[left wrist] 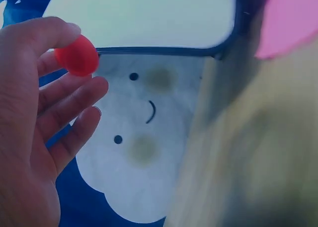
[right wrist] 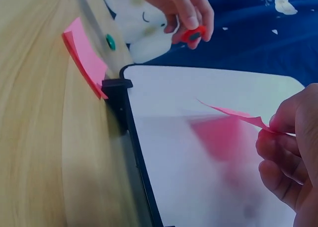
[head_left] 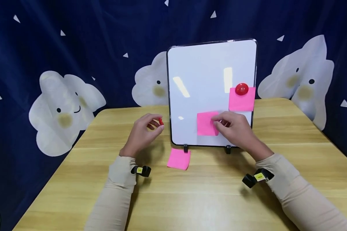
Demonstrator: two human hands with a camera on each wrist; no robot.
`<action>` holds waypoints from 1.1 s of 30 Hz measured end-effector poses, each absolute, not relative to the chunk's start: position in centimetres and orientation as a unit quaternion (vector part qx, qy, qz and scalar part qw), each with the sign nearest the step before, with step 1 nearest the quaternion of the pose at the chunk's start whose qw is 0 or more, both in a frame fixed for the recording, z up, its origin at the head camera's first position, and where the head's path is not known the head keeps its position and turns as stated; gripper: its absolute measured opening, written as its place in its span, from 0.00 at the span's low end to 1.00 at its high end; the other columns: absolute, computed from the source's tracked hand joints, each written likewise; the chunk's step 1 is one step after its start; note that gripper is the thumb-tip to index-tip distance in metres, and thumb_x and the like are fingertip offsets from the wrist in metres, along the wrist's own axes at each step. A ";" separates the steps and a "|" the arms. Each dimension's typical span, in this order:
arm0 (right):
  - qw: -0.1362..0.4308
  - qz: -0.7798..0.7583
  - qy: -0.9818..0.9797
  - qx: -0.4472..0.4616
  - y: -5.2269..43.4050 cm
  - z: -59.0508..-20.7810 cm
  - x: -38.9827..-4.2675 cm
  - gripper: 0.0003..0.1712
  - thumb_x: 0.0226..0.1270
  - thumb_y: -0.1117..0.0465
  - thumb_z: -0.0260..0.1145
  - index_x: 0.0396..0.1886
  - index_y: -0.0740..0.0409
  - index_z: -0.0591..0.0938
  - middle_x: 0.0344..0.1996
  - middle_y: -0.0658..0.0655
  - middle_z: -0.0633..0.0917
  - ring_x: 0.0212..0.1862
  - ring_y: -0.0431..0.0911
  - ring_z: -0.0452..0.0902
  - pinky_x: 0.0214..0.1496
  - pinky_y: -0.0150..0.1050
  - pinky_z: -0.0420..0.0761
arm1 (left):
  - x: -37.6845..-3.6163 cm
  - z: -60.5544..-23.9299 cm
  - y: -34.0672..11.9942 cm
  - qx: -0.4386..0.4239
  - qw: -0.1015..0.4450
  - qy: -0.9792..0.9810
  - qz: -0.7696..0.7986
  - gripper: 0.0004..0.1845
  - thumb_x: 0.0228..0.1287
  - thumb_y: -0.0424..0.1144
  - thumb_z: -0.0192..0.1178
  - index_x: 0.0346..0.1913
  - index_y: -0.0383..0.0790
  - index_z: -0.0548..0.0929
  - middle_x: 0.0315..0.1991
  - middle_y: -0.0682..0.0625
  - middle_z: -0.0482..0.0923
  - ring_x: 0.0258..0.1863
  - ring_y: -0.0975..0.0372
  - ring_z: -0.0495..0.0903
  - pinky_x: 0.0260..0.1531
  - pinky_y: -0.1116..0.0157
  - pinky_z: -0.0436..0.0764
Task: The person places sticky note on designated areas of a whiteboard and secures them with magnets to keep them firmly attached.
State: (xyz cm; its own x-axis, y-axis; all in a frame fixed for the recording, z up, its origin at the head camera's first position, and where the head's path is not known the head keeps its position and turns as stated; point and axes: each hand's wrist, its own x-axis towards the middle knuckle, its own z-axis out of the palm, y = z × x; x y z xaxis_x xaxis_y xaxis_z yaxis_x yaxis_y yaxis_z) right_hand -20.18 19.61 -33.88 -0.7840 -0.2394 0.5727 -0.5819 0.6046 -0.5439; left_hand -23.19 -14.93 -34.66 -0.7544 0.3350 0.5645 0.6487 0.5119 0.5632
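Note:
My left hand (head_left: 144, 130) pinches a red round magnet (left wrist: 78, 57) between thumb and forefinger, to the left of the whiteboard (head_left: 202, 73). In the right wrist view the dark back of this magnet (right wrist: 195, 36) shows. A pink sticky note (head_left: 206, 124) is pinched at its right edge by my right hand (head_left: 235, 126), in front of the board's lower part. Seen from the right wrist, the note stands off the white surface, which mirrors it. Higher on the right, a second pink note (head_left: 241, 103) lies against the board under another red magnet (head_left: 241, 89).
A small stack of pink sticky notes (right wrist: 87, 58) lies on the wooden table (head_left: 208, 199) by the board's left foot (head_left: 185, 148). A small green round piece (right wrist: 110, 42) sits farther along the table. Behind hangs a dark blue curtain (head_left: 104, 48) with clouds.

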 end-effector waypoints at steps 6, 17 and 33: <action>0.217 0.372 -0.876 0.217 19.8 -34.1 -20.4 0.09 0.65 0.69 0.69 0.43 0.59 0.89 0.29 0.52 0.84 0.29 0.46 0.74 0.28 0.36 0.75 | -23.7 -33.8 -13.5 -0.293 0.204 -0.829 -0.430 0.17 0.63 0.37 0.70 0.55 0.38 0.84 0.42 0.53 0.82 0.40 0.63 0.83 0.38 0.54 0.84; 0.218 0.377 -0.876 0.205 20.2 -34.5 -20.6 0.10 0.70 0.66 0.65 0.46 0.58 0.88 0.30 0.52 0.82 0.32 0.46 0.70 0.30 0.34 0.70 | -24.3 -33.0 -10.1 -0.314 0.216 -0.810 -0.446 0.19 0.62 0.35 0.70 0.55 0.35 0.84 0.42 0.53 0.81 0.40 0.64 0.81 0.36 0.62 0.83; 0.239 0.369 -0.873 0.213 20.0 -35.0 -20.9 0.10 0.63 0.72 0.70 0.43 0.62 0.88 0.32 0.53 0.82 0.32 0.45 0.73 0.32 0.32 0.74 | -24.2 -33.0 -6.1 -0.339 0.190 -0.814 -0.432 0.18 0.63 0.36 0.69 0.56 0.37 0.84 0.45 0.52 0.82 0.41 0.64 0.80 0.38 0.66 0.83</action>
State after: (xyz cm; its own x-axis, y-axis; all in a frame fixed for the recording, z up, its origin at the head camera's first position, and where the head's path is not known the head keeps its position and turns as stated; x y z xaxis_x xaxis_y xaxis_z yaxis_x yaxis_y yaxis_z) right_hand -20.88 20.03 -34.99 -0.7952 -0.1949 0.5742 -0.5478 0.6370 -0.5424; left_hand -24.24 -6.05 -33.02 -0.6982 0.3875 0.6020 0.7157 0.3968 0.5747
